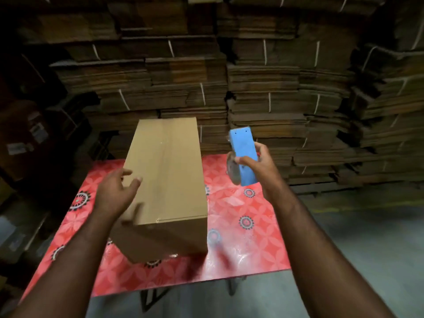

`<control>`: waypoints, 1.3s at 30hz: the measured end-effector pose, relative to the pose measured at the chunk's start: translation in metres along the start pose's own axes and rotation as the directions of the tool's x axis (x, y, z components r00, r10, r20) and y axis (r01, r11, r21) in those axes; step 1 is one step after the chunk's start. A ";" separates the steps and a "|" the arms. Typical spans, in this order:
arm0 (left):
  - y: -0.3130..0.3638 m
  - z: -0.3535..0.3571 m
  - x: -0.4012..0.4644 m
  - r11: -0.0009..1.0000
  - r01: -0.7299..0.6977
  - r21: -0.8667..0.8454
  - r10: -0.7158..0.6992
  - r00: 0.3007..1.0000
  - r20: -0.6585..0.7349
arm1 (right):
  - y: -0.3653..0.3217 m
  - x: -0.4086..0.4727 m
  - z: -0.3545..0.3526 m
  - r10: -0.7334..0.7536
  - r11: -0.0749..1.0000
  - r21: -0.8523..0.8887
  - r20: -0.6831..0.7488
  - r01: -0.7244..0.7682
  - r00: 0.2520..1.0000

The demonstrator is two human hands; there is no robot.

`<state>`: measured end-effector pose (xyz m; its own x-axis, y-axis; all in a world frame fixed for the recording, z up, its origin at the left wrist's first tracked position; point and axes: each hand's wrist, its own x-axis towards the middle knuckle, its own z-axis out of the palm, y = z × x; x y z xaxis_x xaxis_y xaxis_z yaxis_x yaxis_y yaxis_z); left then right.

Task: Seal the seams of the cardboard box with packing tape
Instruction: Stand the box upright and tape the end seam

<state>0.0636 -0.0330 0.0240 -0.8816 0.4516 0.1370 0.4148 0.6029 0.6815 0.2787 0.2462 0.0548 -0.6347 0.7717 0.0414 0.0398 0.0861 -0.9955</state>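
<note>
stood lengthwise on the bench (252, 226), under a glossy red floral cover: a tall, plain brown cardboard box (167, 171), matte, with a faint centre seam along its top. rested against the box's left top edge, fingers spread and released: the left hand (114, 193). hung to the right of the box, clenched round a blue tape dispenser (244, 154) of smooth plastic, flat and oblong: the right hand (257, 164). could not make out the tape roll, blurred behind the thumb. rose behind the box: strapped stacks of flattened cardboard (263, 88), dim.
</note>
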 end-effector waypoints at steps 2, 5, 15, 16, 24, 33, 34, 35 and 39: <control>0.054 -0.012 -0.005 0.889 0.093 -0.449 -0.050 0.993 0.106 | -0.034 -0.022 0.017 -0.147 0.968 -0.199 0.040 0.152 0.988; 0.109 -0.034 -0.011 0.680 0.220 -0.700 0.017 0.949 0.315 | -0.066 -0.059 0.047 -0.293 0.847 -0.428 0.119 0.316 0.949; 0.097 -0.086 -0.028 0.700 0.253 -0.668 0.093 0.895 0.436 | -0.089 -0.112 0.114 -0.312 0.681 -0.581 0.320 0.446 0.894; 0.092 -0.088 -0.029 0.701 0.257 -0.665 0.091 0.893 0.441 | -0.089 -0.114 0.120 -0.307 0.672 -0.589 0.330 0.448 0.893; 0.054 -0.105 -0.031 0.635 0.334 -0.697 0.043 0.885 0.463 | -0.083 -0.120 0.149 -0.286 0.647 -0.604 0.372 0.464 0.883; 0.031 -0.107 -0.024 0.566 0.338 -0.752 0.085 0.884 0.461 | -0.080 -0.119 0.162 -0.266 0.619 -0.637 0.382 0.460 0.885; 0.030 -0.108 -0.024 0.557 0.343 -0.757 0.084 0.883 0.462 | -0.080 -0.119 0.163 -0.261 0.614 -0.643 0.382 0.458 0.886; 0.030 -0.108 -0.023 0.549 0.347 -0.760 0.081 0.883 0.462 | -0.080 -0.119 0.163 -0.260 0.610 -0.646 0.384 0.459 0.886; 0.032 -0.105 -0.022 0.560 0.344 -0.753 0.061 0.890 0.452 | -0.081 -0.118 0.163 -0.276 0.577 -0.666 0.386 0.473 0.880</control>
<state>0.0720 -0.0930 0.1182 -0.6577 0.7358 -0.1616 -0.2410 -0.0022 0.9705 0.2248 0.0459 0.1163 -0.8675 0.4121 0.2784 0.2366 0.8343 -0.4979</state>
